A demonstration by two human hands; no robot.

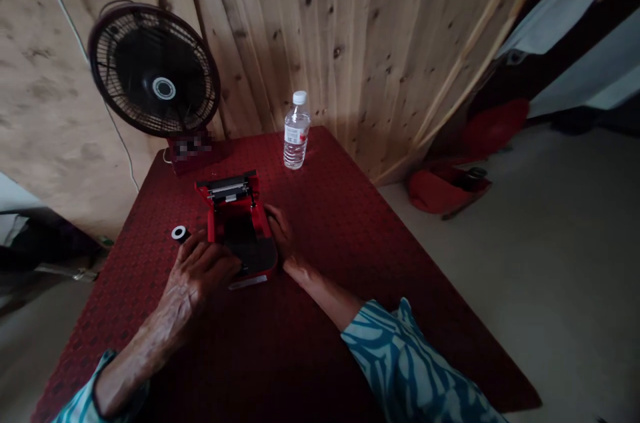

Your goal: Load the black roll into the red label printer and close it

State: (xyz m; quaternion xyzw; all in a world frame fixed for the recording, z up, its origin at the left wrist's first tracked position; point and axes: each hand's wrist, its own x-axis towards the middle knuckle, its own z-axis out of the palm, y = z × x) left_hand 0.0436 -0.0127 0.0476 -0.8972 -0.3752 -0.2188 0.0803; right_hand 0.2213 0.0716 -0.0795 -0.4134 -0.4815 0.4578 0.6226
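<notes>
Beyond and to the left of the open red case [253,250], the fan [155,76] stands at the back of the table [325,230], well apart from the hands. Nearer, just off the case's left side, lies a small roll [181,234], its pale ringed end showing; the left wrist does best to pass without nudging it.

The left hand [203,263] arches over the case's near left corner, its fingers bent toward the dark front panel. Whether they pinch anything there cannot be told, as the back of the hand covers the spot. A light touch seems wise, with the knuckles lifted so the inside can be seen.

The case itself sits flat on the table, its lid [230,190] raised at the far end; pressing down rather than back should spare the hinge.

The right hand [283,230] lies along the case's right side, fingers stretched forward; how firmly they hold is hidden. Low, even pressure there would likely stop sliding or turning.

Beyond and to the right of the case, the capped bottle [297,133] stands upright, well out of the hands' way.
</notes>
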